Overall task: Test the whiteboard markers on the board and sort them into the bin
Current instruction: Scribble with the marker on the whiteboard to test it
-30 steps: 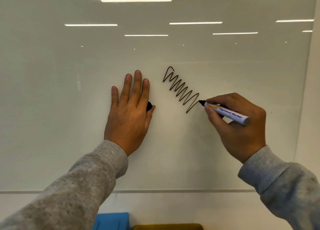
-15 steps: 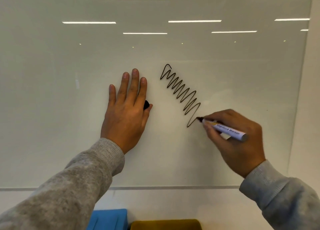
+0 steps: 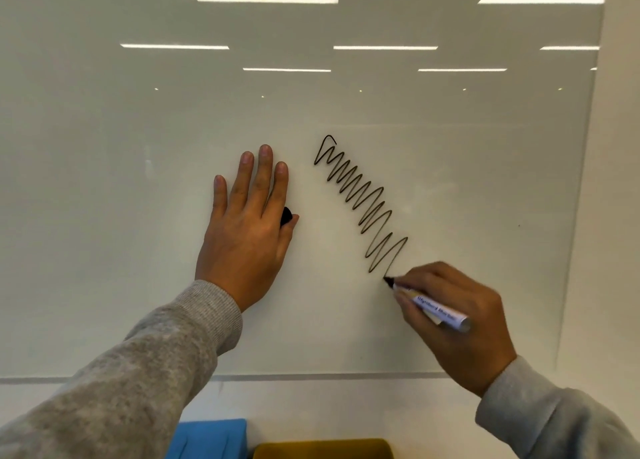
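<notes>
At the bottom edge sit a blue bin (image 3: 211,438) and a yellow bin (image 3: 322,449). The right hand (image 3: 460,323) pinches a whiteboard marker (image 3: 429,304), tip on the whiteboard (image 3: 138,181) ending a black zigzag (image 3: 363,202). The left hand (image 3: 246,230) lies flat there, fingers straight, its thumb pinning what looks like a black cap (image 3: 286,215).

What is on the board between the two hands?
In the head view, a dark zigzag scribble runs down the whiteboard between the left hand and the right hand, ending at the marker tip.
</notes>
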